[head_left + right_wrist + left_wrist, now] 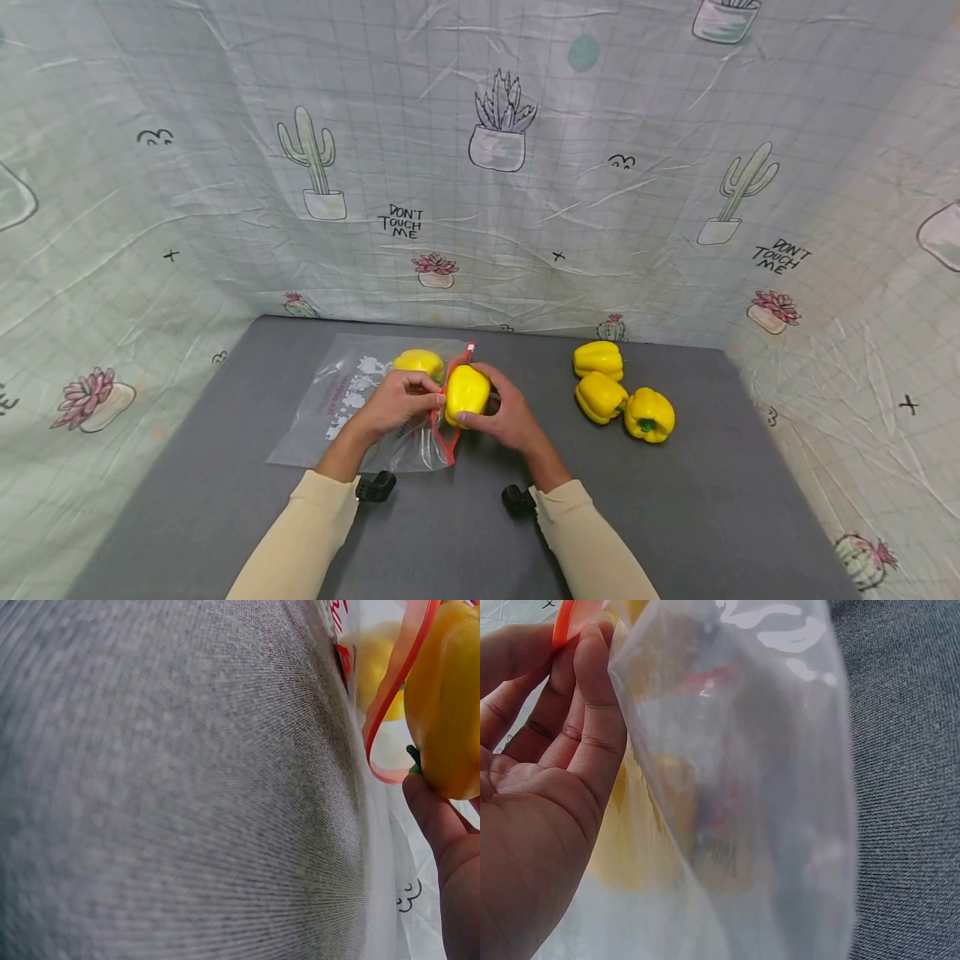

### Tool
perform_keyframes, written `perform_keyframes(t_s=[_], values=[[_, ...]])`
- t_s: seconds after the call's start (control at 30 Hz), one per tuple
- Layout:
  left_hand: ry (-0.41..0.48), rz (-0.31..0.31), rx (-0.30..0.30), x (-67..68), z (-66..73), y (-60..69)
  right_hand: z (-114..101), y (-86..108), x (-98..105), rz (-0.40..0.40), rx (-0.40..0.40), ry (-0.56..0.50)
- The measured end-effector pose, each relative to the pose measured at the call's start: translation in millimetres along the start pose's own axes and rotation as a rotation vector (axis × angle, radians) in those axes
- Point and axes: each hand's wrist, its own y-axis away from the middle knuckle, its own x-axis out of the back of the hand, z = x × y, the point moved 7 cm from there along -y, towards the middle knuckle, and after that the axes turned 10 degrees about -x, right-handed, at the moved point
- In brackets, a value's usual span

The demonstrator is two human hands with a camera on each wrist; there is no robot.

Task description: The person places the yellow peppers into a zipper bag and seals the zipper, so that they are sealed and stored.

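A clear plastic bag (pixel 307 425) with a red-edged mouth lies on the grey table, its mouth facing right. One yellow pepper (pixel 418 363) is inside it. The left hand (pixel 397 405) pinches the bag's red edge between thumb and fingers; the left wrist view shows this hand (pixel 555 742) at the red strip (pixel 567 622). Another yellow pepper (pixel 467 395) is gripped by the right hand (pixel 510 415) right at the bag's mouth. In the right wrist view this pepper (pixel 448 697) has a green stem near the thumb, beside the bag's red edge (pixel 397 675).
Three yellow peppers stand grouped on the right of the grey table (pixel 675 517): one at the back (pixel 597 359), one in the middle (pixel 600 397) and one at the right (pixel 649 413). A cactus-print sheet (pixel 525 208) hangs behind and at both sides.
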Motion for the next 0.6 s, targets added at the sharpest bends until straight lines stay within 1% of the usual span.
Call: perform_keyframes(t_s=[0.2, 0.6], values=[[-0.011, 0.005, 0.004, 0.8, 0.5, 0.3, -1.1, -1.5, -1.2, -0.017, 0.008, -0.018], [-0.010, 0.004, -0.003, 1.4, 1.7, 0.7, -1.8, -3.9, -1.3, -0.027, 0.019, -0.003]])
